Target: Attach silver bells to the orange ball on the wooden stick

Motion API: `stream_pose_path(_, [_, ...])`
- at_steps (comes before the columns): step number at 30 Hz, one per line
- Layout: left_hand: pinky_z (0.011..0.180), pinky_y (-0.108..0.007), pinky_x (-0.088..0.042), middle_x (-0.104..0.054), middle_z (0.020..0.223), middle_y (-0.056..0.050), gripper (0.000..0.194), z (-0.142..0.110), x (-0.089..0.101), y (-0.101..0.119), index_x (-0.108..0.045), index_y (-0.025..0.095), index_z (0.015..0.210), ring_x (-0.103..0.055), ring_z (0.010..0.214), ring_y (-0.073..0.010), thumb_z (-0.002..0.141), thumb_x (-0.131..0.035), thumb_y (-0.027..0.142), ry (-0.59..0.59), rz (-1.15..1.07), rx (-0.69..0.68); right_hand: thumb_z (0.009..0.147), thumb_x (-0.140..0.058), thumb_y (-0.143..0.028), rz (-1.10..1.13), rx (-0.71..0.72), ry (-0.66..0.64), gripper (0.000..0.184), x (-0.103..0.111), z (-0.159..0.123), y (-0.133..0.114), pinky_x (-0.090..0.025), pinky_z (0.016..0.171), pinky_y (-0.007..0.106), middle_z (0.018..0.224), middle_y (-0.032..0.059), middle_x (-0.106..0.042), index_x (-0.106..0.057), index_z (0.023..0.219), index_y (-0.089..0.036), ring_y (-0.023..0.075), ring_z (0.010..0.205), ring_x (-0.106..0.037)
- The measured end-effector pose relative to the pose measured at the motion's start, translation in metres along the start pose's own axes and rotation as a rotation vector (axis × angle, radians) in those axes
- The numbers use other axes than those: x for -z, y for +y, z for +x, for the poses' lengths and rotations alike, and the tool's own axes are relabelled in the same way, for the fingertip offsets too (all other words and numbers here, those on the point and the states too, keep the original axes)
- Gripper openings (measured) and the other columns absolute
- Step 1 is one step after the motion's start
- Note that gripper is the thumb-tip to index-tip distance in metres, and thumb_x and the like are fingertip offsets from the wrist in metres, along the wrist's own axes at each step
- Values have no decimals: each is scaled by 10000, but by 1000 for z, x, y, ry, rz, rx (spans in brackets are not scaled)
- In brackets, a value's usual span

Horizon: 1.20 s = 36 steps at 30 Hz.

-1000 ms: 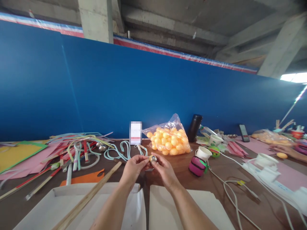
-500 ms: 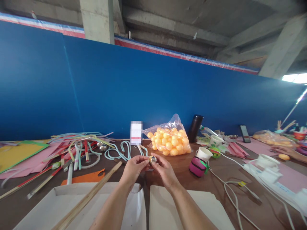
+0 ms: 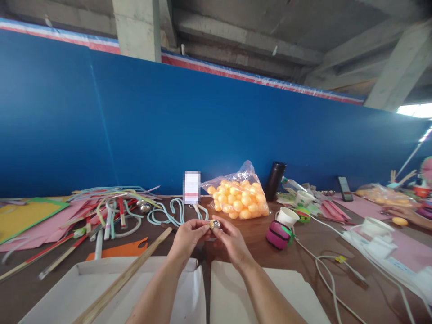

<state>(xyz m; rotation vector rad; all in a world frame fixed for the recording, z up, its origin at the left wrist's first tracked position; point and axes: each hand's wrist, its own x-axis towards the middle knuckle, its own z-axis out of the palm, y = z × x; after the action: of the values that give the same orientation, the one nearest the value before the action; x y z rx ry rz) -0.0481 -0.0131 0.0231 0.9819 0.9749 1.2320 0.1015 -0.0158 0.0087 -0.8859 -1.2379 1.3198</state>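
Between my two hands is a small shiny silver ball (image 3: 216, 224), with a yellowish patch on its left side; I cannot tell whether that patch is a separate piece or a reflection. My left hand (image 3: 189, 237) pinches it from the left, while my right hand (image 3: 232, 239) grips it from the right with thumb and fingers. Fingertips partly cover the ball. Just beyond my hands sits a clear plastic bag of orange balls (image 3: 238, 200). Light blue cord (image 3: 168, 213) lies in loops past my left hand.
A wooden stick (image 3: 124, 275) crosses a white tray (image 3: 81, 279). Several silver balls (image 3: 144, 207) lie among tubes at left. Rightward are a purple pouch (image 3: 278, 235), a paper cup (image 3: 288, 217), a black bottle (image 3: 275, 180), white cables (image 3: 332, 283) and another person's hand (image 3: 401, 212).
My hands keep their hold on the silver ball, with only slight finger motion. The view has shifted very slightly. Something pink now shows at the far right edge.
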Motion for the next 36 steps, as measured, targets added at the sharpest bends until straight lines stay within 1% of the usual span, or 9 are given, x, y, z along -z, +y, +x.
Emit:
stream_pose_path(14, [721, -239, -510, -683, 688, -32, 247, -1, 0, 1, -669, 132, 732, -630, 657, -117, 601, -764, 318, -1, -3, 4, 738, -699, -373, 60, -12, 3, 437, 1, 1, 4, -476, 556, 234, 967, 48, -682, -625, 1139, -218, 178, 777, -619])
stream_pose_path(20, [728, -248, -515, -684, 684, -36, 247, -1, -1, 1, -670, 127, 730, -634, 660, -122, 598, -767, 313, -2, -12, 0, 748, -696, -361, 79, -18, -7, 427, 0, 1, 5, -468, 557, 228, 976, 48, -683, -621, 1143, -215, 170, 772, -618])
stream_pose_path(30, [737, -250, -514, -690, 706, -49, 271, -1, 0, -2, -673, 125, 739, -638, 671, -126, 585, -777, 322, 1, -26, 14, 754, -690, -364, 27, -18, -10, 422, 0, 0, -1, -477, 578, 235, 988, 42, -680, -621, 1144, -221, 171, 784, -613])
stream_pose_path(36, [746, -261, -517, -687, 709, -49, 245, -1, 1, -3, -668, 129, 735, -643, 679, -134, 602, -768, 308, 1, -36, 19, 766, -680, -356, 49, -24, -5, 422, 0, 1, 3, -478, 570, 236, 1000, 48, -681, -611, 1159, -218, 175, 789, -618])
